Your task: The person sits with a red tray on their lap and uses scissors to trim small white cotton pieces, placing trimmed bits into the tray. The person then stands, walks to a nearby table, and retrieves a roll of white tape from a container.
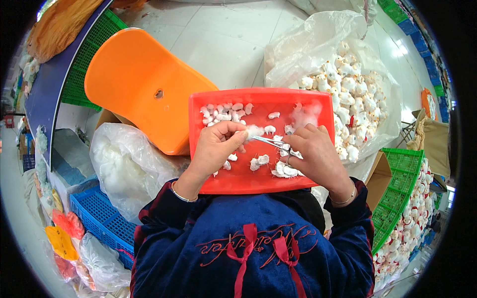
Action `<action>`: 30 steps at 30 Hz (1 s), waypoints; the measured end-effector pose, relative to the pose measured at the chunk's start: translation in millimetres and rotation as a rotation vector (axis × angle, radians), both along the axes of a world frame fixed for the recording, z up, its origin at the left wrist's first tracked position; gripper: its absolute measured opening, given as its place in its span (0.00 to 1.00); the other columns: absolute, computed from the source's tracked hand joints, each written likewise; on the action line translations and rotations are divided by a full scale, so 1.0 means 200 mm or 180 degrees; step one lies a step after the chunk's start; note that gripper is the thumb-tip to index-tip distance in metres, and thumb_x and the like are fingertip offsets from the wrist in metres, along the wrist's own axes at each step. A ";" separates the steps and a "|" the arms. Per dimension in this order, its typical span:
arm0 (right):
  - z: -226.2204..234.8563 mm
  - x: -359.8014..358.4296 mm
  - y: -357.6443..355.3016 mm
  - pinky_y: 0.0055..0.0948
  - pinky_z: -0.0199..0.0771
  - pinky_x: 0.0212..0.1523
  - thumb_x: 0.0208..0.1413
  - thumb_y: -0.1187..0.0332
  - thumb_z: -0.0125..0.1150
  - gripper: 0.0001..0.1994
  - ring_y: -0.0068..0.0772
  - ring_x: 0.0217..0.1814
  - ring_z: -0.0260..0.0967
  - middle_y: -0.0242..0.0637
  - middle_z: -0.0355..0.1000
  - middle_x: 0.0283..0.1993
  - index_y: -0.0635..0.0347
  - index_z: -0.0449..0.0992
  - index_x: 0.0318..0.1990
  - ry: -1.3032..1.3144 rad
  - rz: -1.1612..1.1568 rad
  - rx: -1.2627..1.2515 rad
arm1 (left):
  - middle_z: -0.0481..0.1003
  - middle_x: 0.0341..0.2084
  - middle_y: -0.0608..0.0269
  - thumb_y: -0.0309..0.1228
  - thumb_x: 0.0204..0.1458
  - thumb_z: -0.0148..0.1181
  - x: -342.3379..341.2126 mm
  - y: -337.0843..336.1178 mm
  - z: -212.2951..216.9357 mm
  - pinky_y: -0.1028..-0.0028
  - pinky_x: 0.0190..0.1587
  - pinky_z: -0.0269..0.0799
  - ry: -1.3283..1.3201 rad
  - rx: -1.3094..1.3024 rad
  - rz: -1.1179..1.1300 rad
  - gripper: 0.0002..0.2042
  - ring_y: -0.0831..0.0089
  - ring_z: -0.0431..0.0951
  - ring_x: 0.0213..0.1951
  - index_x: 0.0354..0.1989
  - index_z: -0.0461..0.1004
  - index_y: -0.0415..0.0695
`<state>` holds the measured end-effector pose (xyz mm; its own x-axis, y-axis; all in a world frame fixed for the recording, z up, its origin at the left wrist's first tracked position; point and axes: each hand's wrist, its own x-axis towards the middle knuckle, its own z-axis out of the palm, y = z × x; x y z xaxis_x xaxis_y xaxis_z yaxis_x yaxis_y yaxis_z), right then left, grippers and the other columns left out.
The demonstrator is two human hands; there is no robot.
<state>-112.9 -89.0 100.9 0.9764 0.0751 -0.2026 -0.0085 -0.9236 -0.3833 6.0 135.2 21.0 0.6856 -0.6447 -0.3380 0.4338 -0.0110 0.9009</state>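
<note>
1. Left hand (214,146): thumb and forefinger pinched narrow on the edge of a small tuft of loose white fluff (256,130). Anything smaller between the fingertips is hidden.
2. Right hand (314,154): closed around the loop end of a slim, silvery metal scissor-like tool (268,141). Its narrow tips point toward the left fingertips, close by the tuft. Cannot tell whether the tips grip any of it.
3. Both hands sit over a shallow red plastic tray (238,186), which lies across the lap of the person, clad in a dark blue velvety top (213,223) with dark red ribbons.
4. In the tray, far left corner: a cluster of small, rounded white pieces (226,112). Near edge, right of middle: flatter white pieces (284,170) with thin strands sticking out. Far right corner: a wispy mound of white fluff (306,113).
5. Left of the tray: a smooth orange plastic seat (139,84) with a small hole; nearer the person, a translucent plastic bag of white stuffing (119,166), beside a blue plastic lattice basket (99,211).
6. Beyond the tray's right side: a large, clear plastic bag (303,49), open, full of small white plush figures (348,94).
</note>
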 end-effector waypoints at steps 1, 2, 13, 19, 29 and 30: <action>-0.02 -0.01 -0.01 0.40 0.65 0.50 0.45 0.65 0.73 0.21 0.41 0.51 0.70 0.35 0.75 0.44 0.55 0.80 0.49 -0.0017 -0.0018 0.0133 | 0.81 0.33 0.64 0.27 0.62 0.61 0.00 0.01 -0.01 0.81 0.34 0.76 -0.0007 -0.0016 -0.0058 0.08 0.82 0.78 0.28 0.45 0.79 0.36; -0.04 -0.02 -0.04 0.41 0.65 0.52 0.44 0.64 0.73 0.22 0.42 0.53 0.69 0.37 0.74 0.45 0.56 0.79 0.50 -0.0033 -0.0036 0.0268 | 0.81 0.34 0.64 0.26 0.62 0.61 0.00 0.02 -0.02 0.80 0.33 0.76 -0.0013 -0.0031 -0.0115 0.07 0.82 0.78 0.28 0.44 0.79 0.36; -0.10 -0.06 -0.06 0.43 0.66 0.51 0.46 0.59 0.75 0.25 0.44 0.56 0.69 0.40 0.74 0.49 0.57 0.79 0.53 0.0083 -0.0158 0.0562 | 0.82 0.37 0.56 0.25 0.63 0.57 -0.01 0.01 -0.02 0.83 0.30 0.78 0.0446 -0.0237 0.0198 0.08 0.82 0.79 0.26 0.46 0.78 0.34; -0.03 -0.04 -0.06 0.38 0.65 0.47 0.44 0.63 0.75 0.19 0.40 0.45 0.71 0.35 0.74 0.36 0.58 0.82 0.45 0.0266 -0.0026 0.0370 | 0.83 0.37 0.59 0.26 0.63 0.58 -0.01 0.00 0.01 0.81 0.33 0.80 0.0044 0.0043 -0.0091 0.08 0.81 0.81 0.29 0.44 0.80 0.35; -0.10 -0.07 -0.10 0.43 0.68 0.54 0.41 0.59 0.78 0.31 0.48 0.54 0.68 0.44 0.72 0.46 0.61 0.76 0.54 -0.0077 -0.0235 0.1002 | 0.81 0.36 0.62 0.23 0.61 0.58 0.05 0.06 -0.01 0.79 0.35 0.79 0.0360 -0.0608 0.0270 0.07 0.81 0.80 0.32 0.45 0.78 0.37; -0.13 -0.07 -0.10 0.44 0.68 0.58 0.38 0.57 0.81 0.36 0.51 0.55 0.68 0.46 0.72 0.50 0.64 0.74 0.55 0.0048 -0.0170 0.1328 | 0.81 0.37 0.61 0.22 0.61 0.57 0.03 0.05 0.00 0.78 0.37 0.80 0.0285 -0.0434 0.0203 0.07 0.80 0.81 0.34 0.45 0.78 0.37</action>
<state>-127.8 -108.2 74.2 0.9783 0.1030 -0.1797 -0.0606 -0.6874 -0.7237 12.7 145.2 21.4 0.6978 -0.6449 -0.3119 0.5082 0.1389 0.8499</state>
